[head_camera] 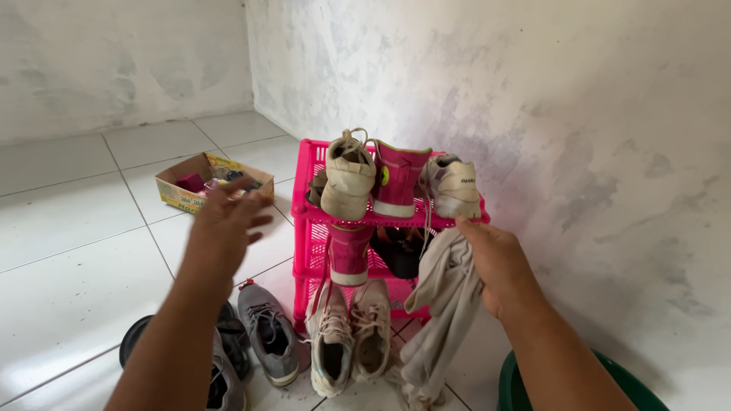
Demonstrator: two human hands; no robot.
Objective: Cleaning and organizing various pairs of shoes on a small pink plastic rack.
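Cardboard box (pixel 199 183): far left on the white tiled floor (pixel 68 228), open top, small mixed items inside, too small to tell apart
Dark shoes (pixel 228 350): near left on the floor, partly hidden behind the left forearm
Left hand (pixel 225 221): raised in mid-air, blurred, fingers loosely spread, holding nothing; it sits in front of the box edge and left of the rack
Grey sneaker (pixel 268 333): on the floor just right of the left forearm, toe toward the near side, red tab at the heel
Pink rack (pixel 311 228): plastic, lattice sides, tiered shelves, standing against the right wall (pixel 594 152)
Cream shoe (pixel 349 176): top shelf, left, laces loose
Pink high-top (pixel 396 179): top shelf, middle, just beside the cream shoe
Pale sneaker (pixel 455 186): top shelf, right end
Pink shoe (pixel 350 255): middle shelf, left; a dark item beside it, unclear
Pair of off-white sneakers (pixel 350 335): on the floor in front of the rack, side by side and touching
Grey cloth (pixel 442 312): hangs down from the right hand, in front of the rack's right side, lower end near the floor
Right hand (pixel 495 262): fingers curled shut around the top of the cloth, just below the top shelf's right edge
Green basin (pixel 518 388): near right corner, only the rim shows, partly behind the right forearm
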